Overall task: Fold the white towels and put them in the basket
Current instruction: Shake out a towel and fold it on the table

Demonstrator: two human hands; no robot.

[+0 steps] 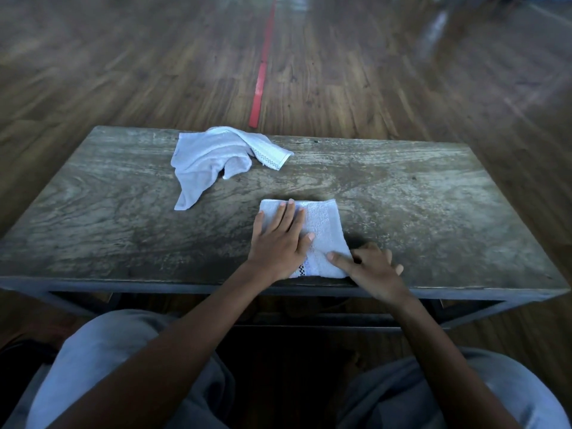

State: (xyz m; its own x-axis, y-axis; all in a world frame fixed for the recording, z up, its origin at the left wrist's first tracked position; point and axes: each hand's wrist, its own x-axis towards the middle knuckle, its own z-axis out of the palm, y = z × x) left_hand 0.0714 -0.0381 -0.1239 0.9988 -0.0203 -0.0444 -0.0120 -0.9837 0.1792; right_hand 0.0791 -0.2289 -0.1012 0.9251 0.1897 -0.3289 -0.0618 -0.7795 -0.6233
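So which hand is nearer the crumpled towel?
Left. The left hand lies flat on the folded towel; the right hand touches its near right corner, farther from the crumpled towel.

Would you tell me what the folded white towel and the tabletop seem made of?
The folded white towel looks like cotton terry: matte, nubbly looped pile, woven checked band near one edge. The grey-brown rectangular tabletop looks like weathered wood: dull, swirling grain, though possibly printed laminate.
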